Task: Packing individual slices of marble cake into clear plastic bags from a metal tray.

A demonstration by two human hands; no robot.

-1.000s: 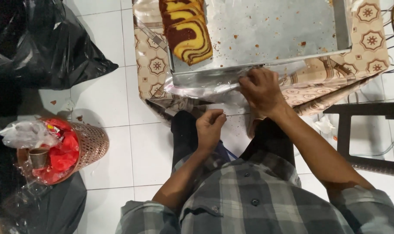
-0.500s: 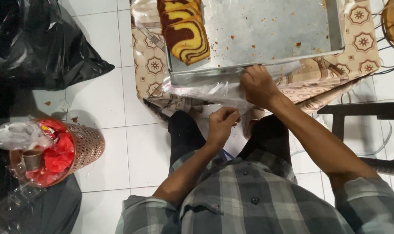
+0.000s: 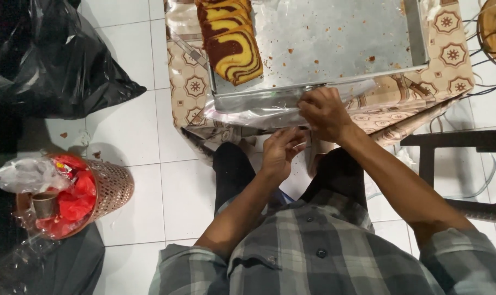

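A black plastic bag (image 3: 51,60) and a woven basket of red wrappers (image 3: 78,196) sit on the floor at left. The clear plastic sheet (image 3: 259,112) lies lengthwise along the table's near edge, below the metal tray (image 3: 335,43) holding marbled cake slices (image 3: 231,38). The left hand (image 3: 280,150) curls loosely beneath it; the right hand (image 3: 324,112) pinches it.

Marble cake slices (image 3: 230,41) lie in the baking tray's (image 3: 417,33) left end, on a low table (image 3: 450,71). Left on the floor (image 3: 133,136): a garbage bag (image 3: 51,60), a wicker basket (image 3: 108,188) nearer.
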